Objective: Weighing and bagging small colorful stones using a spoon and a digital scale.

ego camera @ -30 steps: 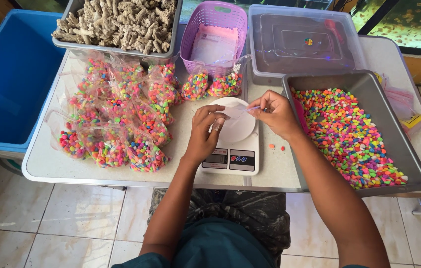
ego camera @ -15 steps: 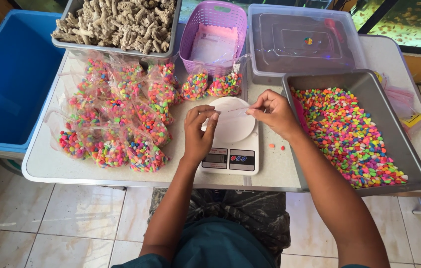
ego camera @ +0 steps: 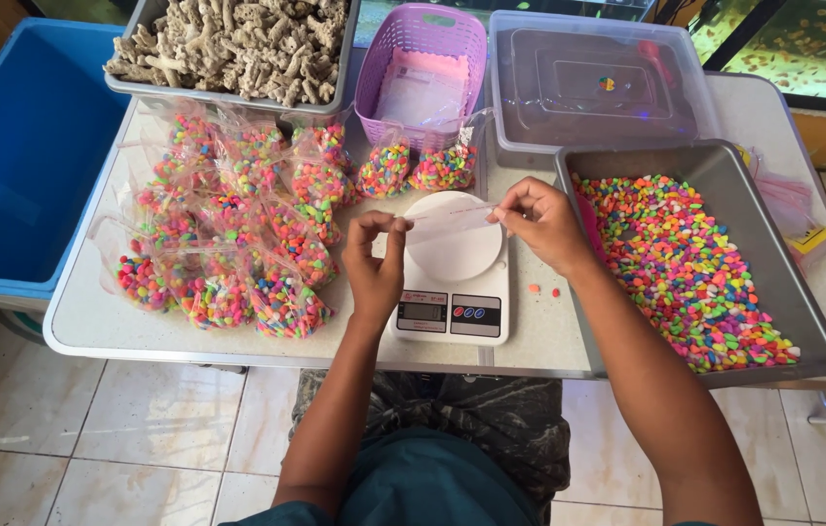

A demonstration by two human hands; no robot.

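An empty clear plastic bag is stretched between both my hands above the round pan of a white kitchen scale. My left hand pinches the bag's left end. My right hand pinches its right end, close to the grey tray full of multicoloured gravel. Two filled bags of gravel lie just beyond the scale.
Several filled gravel bags cover the table's left half. At the back stand a grey tray of pale coral rubble, a purple basket and a clear lidded box. A blue tub sits left of the table. A few loose pebbles lie beside the scale.
My hands have drawn apart, the left one moving left, and the clear bag is now pulled out flat between them over the scale.
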